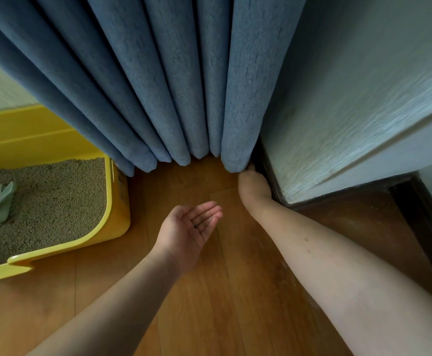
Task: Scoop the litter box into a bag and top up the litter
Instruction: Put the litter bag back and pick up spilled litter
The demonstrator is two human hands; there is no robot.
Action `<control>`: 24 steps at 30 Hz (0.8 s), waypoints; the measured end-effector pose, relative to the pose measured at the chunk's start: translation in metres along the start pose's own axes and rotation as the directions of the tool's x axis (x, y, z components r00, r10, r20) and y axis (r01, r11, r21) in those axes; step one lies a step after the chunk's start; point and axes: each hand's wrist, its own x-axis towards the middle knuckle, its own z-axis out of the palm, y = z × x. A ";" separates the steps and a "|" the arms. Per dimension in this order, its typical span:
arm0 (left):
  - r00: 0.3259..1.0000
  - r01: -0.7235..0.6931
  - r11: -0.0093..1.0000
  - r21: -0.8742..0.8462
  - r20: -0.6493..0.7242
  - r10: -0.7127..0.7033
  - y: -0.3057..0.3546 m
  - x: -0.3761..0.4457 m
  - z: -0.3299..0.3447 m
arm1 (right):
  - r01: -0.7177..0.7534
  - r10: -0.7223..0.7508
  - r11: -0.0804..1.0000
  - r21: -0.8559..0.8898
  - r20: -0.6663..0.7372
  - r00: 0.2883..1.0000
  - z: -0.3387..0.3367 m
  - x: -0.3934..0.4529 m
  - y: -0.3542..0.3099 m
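Left hand palm-up, open, holding litter grains; right hand behind curtain, grip indiscernible. Left of both: litter box, scoop inside.

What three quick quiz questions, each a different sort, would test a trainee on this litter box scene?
1. True or false: the scoop lies on the litter inside the box.
2. Which hand is palm up over the floor? A left hand, B right hand
3. Fill in: the right hand reaches under the blue ____.

Key: 1 true; 2 A; 3 curtain.
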 end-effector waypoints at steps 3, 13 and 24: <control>1.000 -0.006 1.000 0.006 -0.007 0.006 0.001 -0.001 -0.002 | -0.015 0.014 0.999 -0.033 -0.037 0.999 0.001 0.004 -0.002; 1.000 0.003 1.000 -0.010 -0.029 -0.004 0.005 -0.003 -0.015 | -0.024 0.027 0.992 -0.128 0.020 0.999 0.002 -0.010 -0.005; 0.999 0.037 0.997 0.067 -0.034 -0.035 -0.023 -0.001 -0.005 | 0.487 -0.473 0.873 -0.042 -0.320 0.821 -0.017 -0.158 0.001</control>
